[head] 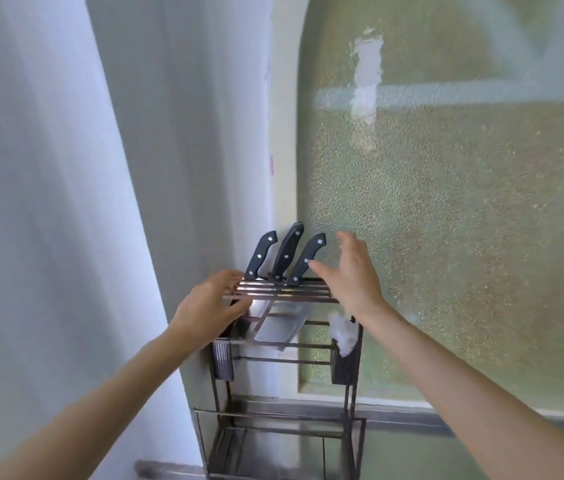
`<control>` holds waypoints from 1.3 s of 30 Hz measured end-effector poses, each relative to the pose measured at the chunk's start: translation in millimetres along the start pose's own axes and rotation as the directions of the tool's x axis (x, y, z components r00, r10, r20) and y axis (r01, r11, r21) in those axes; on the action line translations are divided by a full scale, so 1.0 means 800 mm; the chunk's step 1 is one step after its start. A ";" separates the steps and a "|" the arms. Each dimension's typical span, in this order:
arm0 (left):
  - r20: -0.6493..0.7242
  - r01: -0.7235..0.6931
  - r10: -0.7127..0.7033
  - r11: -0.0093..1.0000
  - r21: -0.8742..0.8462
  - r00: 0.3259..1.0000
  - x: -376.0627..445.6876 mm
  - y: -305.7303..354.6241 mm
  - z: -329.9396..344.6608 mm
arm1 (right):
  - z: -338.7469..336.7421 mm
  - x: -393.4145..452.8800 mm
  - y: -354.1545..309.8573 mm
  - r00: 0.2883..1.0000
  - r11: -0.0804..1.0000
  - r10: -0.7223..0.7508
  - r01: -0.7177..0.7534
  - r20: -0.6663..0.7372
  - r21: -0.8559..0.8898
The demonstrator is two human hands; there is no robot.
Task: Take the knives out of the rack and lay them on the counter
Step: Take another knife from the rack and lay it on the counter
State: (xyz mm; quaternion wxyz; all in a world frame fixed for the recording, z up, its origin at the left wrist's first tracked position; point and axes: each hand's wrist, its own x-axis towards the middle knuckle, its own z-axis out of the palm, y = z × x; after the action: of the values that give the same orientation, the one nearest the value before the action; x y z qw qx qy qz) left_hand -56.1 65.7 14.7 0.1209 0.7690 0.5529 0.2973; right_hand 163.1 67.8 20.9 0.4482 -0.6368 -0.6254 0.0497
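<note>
Nearby, curtain (pixel 48 202) left, frosted window (pixel 446 220) behind rack (pixel 308 296), 3 knives (pixel 286 252)

Three black-handled, riveted knives (pixel 286 252) stand blade-down in the top slots of the dark wire rack (pixel 308 293), handles tilted rightward.

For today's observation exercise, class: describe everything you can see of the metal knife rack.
The knife rack is a dark, thin-barred metal frame standing upright before a frosted window. Three black-handled knives lean in its top slots, blades hanging below the bars. Dark holders hang at both sides. The left hand grips its top left corner.
</note>
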 end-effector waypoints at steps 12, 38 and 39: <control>0.171 -0.129 0.070 0.923 0.362 0.983 0.009 -0.058 0.046 | 0.034 0.065 -0.012 0.946 0.873 0.239 -0.309 0.221 0.377; 0.371 0.399 -0.151 0.424 -0.813 0.916 0.033 0.109 0.034 | -0.177 -0.028 -0.034 0.966 0.838 0.034 0.113 -0.258 0.533; 0.455 0.464 -0.102 0.284 -0.839 0.885 0.038 0.126 0.040 | -0.185 -0.043 -0.026 0.968 0.829 0.018 0.125 -0.250 0.545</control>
State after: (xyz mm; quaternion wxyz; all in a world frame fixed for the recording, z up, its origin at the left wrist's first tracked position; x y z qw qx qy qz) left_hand 47.3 62.2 51.1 0.6751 0.4824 0.3838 0.4053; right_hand 232.5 -40.2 104.6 0.6889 -0.4619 -0.5414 0.1379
